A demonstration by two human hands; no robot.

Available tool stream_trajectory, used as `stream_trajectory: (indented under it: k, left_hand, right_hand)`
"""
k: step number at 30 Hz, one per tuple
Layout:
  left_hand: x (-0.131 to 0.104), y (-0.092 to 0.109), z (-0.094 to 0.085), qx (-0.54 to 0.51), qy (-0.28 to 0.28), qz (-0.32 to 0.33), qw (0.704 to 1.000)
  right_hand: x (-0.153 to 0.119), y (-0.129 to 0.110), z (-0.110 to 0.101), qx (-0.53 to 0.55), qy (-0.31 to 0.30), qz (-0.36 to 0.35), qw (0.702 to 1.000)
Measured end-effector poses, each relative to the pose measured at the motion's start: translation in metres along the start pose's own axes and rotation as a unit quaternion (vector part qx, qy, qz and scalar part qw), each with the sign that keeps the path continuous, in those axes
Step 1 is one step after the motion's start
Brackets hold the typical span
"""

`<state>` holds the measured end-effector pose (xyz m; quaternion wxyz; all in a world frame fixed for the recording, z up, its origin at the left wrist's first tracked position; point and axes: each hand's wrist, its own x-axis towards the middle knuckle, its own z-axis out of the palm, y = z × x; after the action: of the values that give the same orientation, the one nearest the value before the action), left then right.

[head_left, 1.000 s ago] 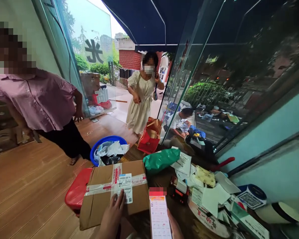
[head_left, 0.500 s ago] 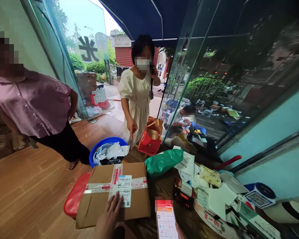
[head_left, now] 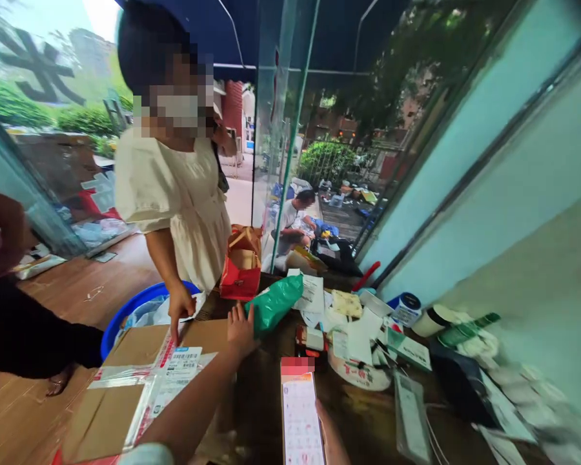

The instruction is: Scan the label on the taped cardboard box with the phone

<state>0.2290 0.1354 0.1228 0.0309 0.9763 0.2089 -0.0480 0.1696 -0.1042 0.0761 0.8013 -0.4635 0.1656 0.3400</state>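
Note:
My left hand (head_left: 241,329) reaches forward over the cardboard box (head_left: 111,407), fingers apart, at the near-left end of a green plastic package (head_left: 275,305). Whether it presses on the package or only rests against it, I cannot tell. Clear and red-printed tape crosses the box, and a white shipping label (head_left: 181,365) is on top, partly hidden by my forearm. Low in the view, my right hand (head_left: 330,434) holds a smartphone (head_left: 301,413) with its lit screen facing me. Another person's hand (head_left: 180,309) points a finger down at the box near the label.
Beyond the box stand a blue bin (head_left: 113,323) with plastic bags in it and a red bag (head_left: 242,274). Papers (head_left: 358,342), a small dark red box (head_left: 311,340) and cables lie to the right. A person in a light dress (head_left: 198,232) stands opposite, before the glass.
My left hand has left the box's label and stretched forward to the green package. The other person has leaned closer, finger on the box. The view has turned right; the box sits lower left.

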Motion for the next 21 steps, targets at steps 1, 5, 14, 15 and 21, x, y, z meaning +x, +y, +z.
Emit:
stream_trajectory:
  k: [1,5,14,15,21]
  left_hand:
    - [0.013,0.007,0.006,0.004,-0.005,-0.014,1.000]
    - [0.032,0.011,0.017,0.018,0.018,-0.027,0.999]
    - [-0.047,0.062,0.037,0.032,0.122,0.073,0.989]
    - [-0.058,0.068,0.051,0.034,0.121,0.076,0.989]
    - [-0.102,0.083,0.144,0.086,0.246,0.133,0.956]
  right_hand:
    - [-0.005,-0.002,0.000,0.013,0.019,-0.012,1.000]
    - [-0.019,-0.010,0.003,0.043,0.083,-0.074,0.993]
    - [-0.008,0.007,-0.045,-0.027,0.178,-0.073,0.981]
    - [-0.007,0.011,-0.055,-0.038,0.188,-0.085,0.978]
    - [-0.018,0.028,-0.112,-0.079,0.198,-0.142,0.967]
